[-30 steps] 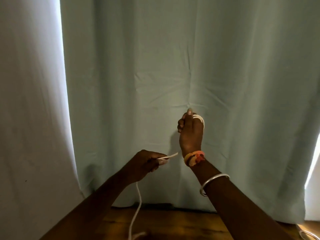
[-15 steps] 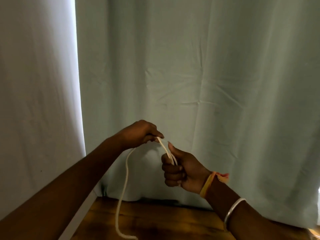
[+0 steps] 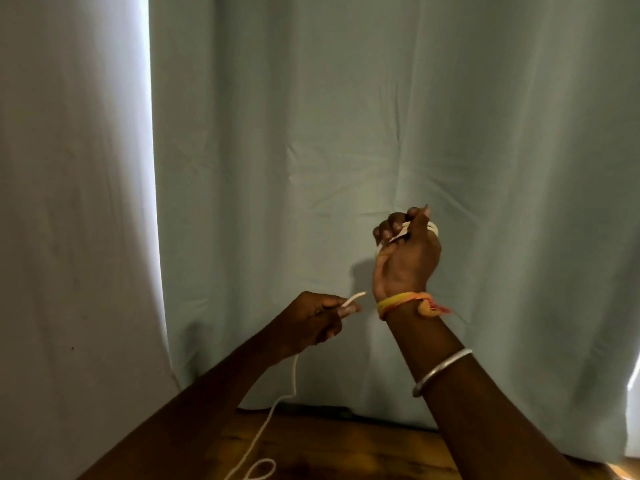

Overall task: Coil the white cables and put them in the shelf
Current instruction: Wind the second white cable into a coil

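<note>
A person's raised right hand (image 3: 405,251) grips small loops of thin, limp white cable (image 3: 293,379). Below that grip, the left hand (image 3: 318,320) pinches the strand, which trails down to the wooden floor (image 3: 346,448). Light and floppy, it probably handles best pinched near the loops.

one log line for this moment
stage: coiling | right hand: raised, cable looped on it | left hand: pinching cable | slack: trails to floor | shelf: not seen
</note>
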